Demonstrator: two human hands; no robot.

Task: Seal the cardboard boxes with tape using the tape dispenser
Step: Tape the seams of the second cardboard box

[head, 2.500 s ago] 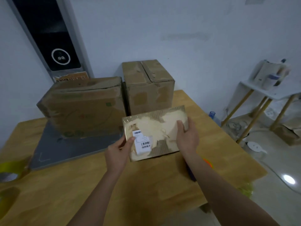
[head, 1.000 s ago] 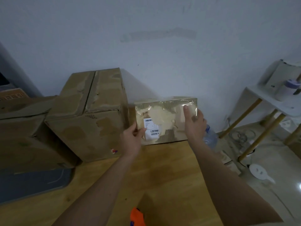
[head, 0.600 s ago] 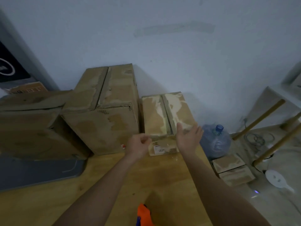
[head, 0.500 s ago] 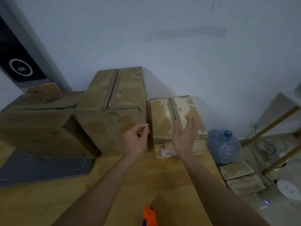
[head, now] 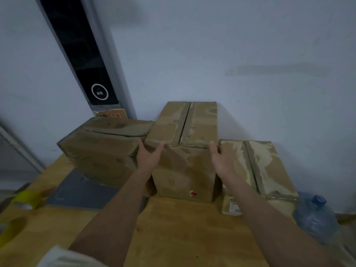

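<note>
Three boxes stand in a row on the desk: wide box left of centre, tall box centre, low box right.

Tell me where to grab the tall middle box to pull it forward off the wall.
Take the middle box by its two upper front corners, one hand on each side wall, as the left hand and right hand are placed. Neighbouring boxes crowd its lower sides; its top stands clear.

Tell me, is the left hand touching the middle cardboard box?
Touching. The head view shows the left hand with its fingers lying on the upper left edge of the middle cardboard box.
</note>
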